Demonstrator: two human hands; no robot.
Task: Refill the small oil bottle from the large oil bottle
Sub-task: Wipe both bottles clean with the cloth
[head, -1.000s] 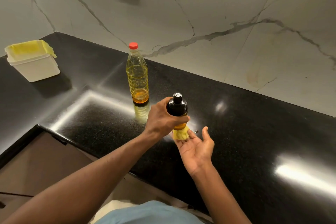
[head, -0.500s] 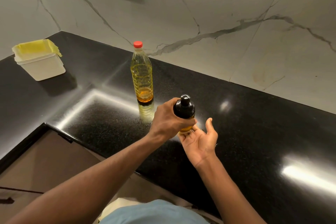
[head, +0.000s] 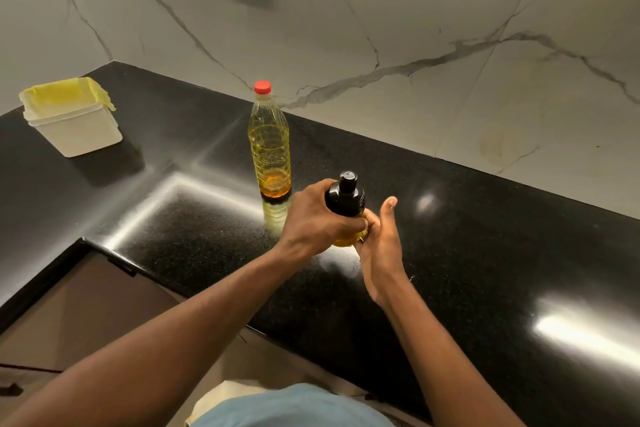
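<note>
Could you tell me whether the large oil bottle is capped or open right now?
Capped: the red cap sits on the neck of the large oil bottle, which stands upright on the counter.

A left hand (head: pixel 311 215) grips a small black-capped oil bottle (head: pixel 346 198); the right hand (head: pixel 381 246) touches its yellow base. Behind, a tall clear red-capped plastic bottle (head: pixel 269 146) stands on the glossy black counter (head: pixel 485 253).
</note>
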